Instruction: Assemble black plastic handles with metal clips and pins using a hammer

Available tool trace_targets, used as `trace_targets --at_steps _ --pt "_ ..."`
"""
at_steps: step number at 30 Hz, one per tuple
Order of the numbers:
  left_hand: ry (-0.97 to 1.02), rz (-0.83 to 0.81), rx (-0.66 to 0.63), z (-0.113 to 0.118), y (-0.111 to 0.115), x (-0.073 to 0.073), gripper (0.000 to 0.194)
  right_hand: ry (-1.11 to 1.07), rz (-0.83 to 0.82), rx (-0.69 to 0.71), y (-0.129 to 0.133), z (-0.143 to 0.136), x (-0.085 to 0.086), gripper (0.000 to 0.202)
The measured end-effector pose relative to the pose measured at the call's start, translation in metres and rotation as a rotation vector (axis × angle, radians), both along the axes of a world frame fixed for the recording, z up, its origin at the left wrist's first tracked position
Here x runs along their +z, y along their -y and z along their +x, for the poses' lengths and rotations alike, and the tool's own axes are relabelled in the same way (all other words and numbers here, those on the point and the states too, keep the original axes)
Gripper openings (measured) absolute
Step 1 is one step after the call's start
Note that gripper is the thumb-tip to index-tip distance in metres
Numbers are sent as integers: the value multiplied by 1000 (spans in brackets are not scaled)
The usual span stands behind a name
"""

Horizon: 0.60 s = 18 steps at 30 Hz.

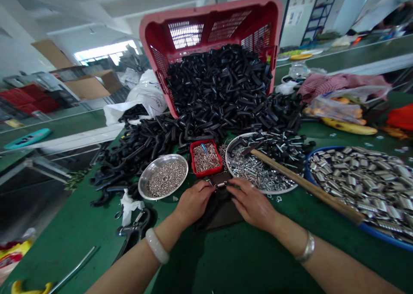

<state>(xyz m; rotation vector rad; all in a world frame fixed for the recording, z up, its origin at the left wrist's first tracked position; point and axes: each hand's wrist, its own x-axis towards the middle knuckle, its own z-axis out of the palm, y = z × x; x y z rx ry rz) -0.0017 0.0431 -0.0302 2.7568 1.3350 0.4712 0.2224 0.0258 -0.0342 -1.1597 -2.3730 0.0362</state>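
Note:
A black hand grip strengthener with a small metal spring (pixel 221 184) lies on a dark flat pad (pixel 227 216) in front of me. My left hand (pixel 193 202) is closed, its thumb and fingers pinching the strengthener at the spring's left end. On the other side, the fingers of my right hand (pixel 253 202) press together at the right end of the spring. My fingers partly hide the black handles. A finished-looking hand grip strengthener (pixel 137 227) with its own spring rests at the left, beside a white scrap (pixel 129 208).
A red basket (pixel 211 7) lies tipped, black handles (pixel 222 83) spilling out. Nearby stand a metal bowl (pixel 142 186) of small parts, a red tray (pixel 192 162) of pins, a plate of hardware (pixel 254 175), a wooden-handled hammer (pixel 306 186) and a blue-rimmed basin of springs (pixel 380 186).

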Motion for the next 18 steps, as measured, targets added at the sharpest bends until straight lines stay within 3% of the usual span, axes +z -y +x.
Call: trace_targets --at_steps 2,4,7,9,11,16,18 --pt "94 -5 3 -4 2 0 30 152 45 -282 -3 25 19 36" --pt "155 1 7 -7 4 0 33 364 -40 -557 -2 58 36 33" --pt "117 -9 -34 -6 8 2 31 547 -268 -688 7 102 48 33" --pt "59 -20 -49 -3 11 6 30 526 -315 -683 12 119 48 36" --pt "-3 -35 -31 1 16 12 32 373 -365 -631 13 125 47 37" --pt "-227 -87 97 15 35 26 51 -379 -1010 -375 13 104 50 42" --pt "-285 -103 186 20 42 25 53 -578 -1079 -299 23 91 51 53"
